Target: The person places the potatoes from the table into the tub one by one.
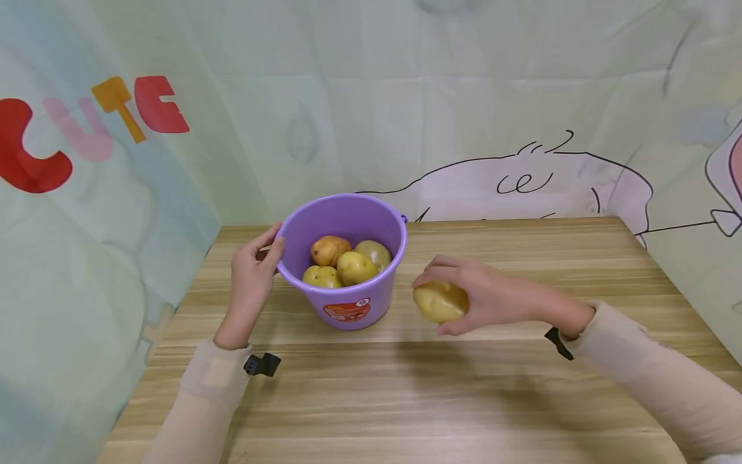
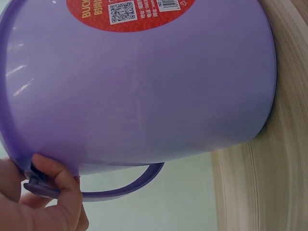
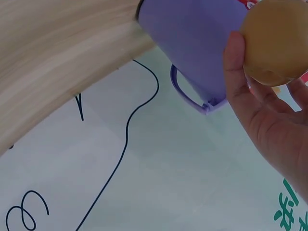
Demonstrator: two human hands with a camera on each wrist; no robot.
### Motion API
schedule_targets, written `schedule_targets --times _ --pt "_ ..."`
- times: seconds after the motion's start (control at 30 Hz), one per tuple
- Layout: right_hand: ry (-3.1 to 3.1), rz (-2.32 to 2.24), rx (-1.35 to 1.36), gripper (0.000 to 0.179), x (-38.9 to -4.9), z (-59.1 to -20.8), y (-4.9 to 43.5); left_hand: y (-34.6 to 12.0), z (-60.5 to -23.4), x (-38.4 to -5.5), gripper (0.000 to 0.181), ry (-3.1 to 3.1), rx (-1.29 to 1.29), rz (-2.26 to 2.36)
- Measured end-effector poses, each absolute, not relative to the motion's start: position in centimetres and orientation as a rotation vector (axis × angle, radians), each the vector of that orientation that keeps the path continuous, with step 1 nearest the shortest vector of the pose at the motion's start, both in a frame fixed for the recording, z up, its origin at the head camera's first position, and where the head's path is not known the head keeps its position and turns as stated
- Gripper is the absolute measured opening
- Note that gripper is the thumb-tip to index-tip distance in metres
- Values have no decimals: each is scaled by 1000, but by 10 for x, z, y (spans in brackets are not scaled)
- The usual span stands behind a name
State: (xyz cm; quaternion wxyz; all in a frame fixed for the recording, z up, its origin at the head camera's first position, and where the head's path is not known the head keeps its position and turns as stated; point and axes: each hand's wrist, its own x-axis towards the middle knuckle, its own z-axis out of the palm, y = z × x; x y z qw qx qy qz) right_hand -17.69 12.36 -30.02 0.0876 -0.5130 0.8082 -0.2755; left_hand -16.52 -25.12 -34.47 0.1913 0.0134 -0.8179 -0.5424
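A purple bucket (image 1: 348, 306) stands upright on the table, with several potatoes (image 1: 356, 267) inside it. My left hand (image 1: 252, 270) grips its rim on the left side, thumb over the edge. In the left wrist view the fingers (image 2: 57, 175) curl round the rim beside the handle's hinge, and the purple handle (image 2: 120, 191) hangs down along the wall. To the right of the bucket, my right hand (image 1: 478, 293) holds a yellow potato (image 1: 440, 303) above the tabletop. The right wrist view shows that potato (image 3: 276, 43) close up, with fingers round it.
The wood-grain table (image 1: 359, 399) reaches back to a printed cloth backdrop (image 1: 348, 129) with cartoon drawings and coloured letters. A red label (image 1: 348, 311) faces front on the bucket. Dark camera mounts (image 1: 262, 365) sit at both wrists.
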Motion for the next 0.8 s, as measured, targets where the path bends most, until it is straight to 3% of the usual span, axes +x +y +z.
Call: schedule_targets --times 0.8 --pt "2434 -945 -1591 61 -202 -263 121 -250 -344 -163 44 -2298 24 -1539"
